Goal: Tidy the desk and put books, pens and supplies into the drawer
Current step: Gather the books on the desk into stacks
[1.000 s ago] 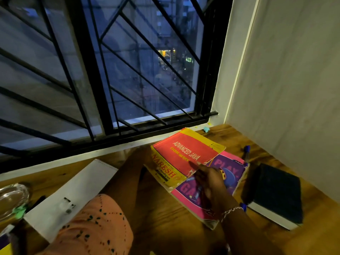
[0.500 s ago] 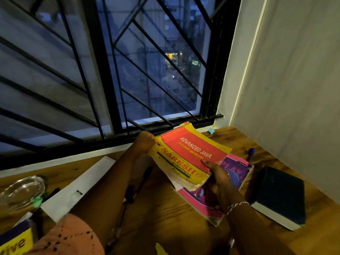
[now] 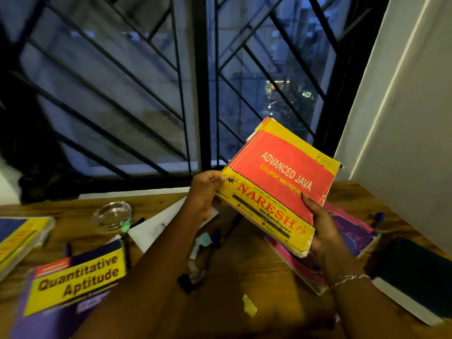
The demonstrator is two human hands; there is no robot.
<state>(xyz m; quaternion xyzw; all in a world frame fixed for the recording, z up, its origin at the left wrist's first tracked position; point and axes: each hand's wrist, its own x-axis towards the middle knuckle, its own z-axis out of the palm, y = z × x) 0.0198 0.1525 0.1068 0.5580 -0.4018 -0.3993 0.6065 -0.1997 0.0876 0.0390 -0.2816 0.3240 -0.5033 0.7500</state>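
A thick red and yellow "Advanced Java" book (image 3: pixel 281 177) is lifted clear of the wooden desk (image 3: pixel 220 302), tilted toward the window. My left hand (image 3: pixel 204 192) grips its left corner and my right hand (image 3: pixel 320 226) grips its lower right edge, thumb on the cover. Under it on the desk lies a pink and purple book (image 3: pixel 352 231). A dark blue book (image 3: pixel 415 277) lies at the right. A purple and yellow "Quantitative Aptitude" book (image 3: pixel 73 285) lies at the lower left, with another yellow book (image 3: pixel 19 238) beyond it. Several pens (image 3: pixel 215 243) lie mid-desk, partly behind my left arm.
A glass ashtray (image 3: pixel 112 214) and a white notepad (image 3: pixel 156 226) sit near the window sill. Crumpled paper bits (image 3: pixel 249 305) and a small black clip (image 3: pixel 186 282) lie on the desk. A barred window (image 3: pixel 203 94) stands behind, a white wall (image 3: pixel 403 118) at the right.
Both hands have raised the Advanced Java book off the pink book and up toward me. The view has swung left, bringing the Quantitative Aptitude book and pens into sight.
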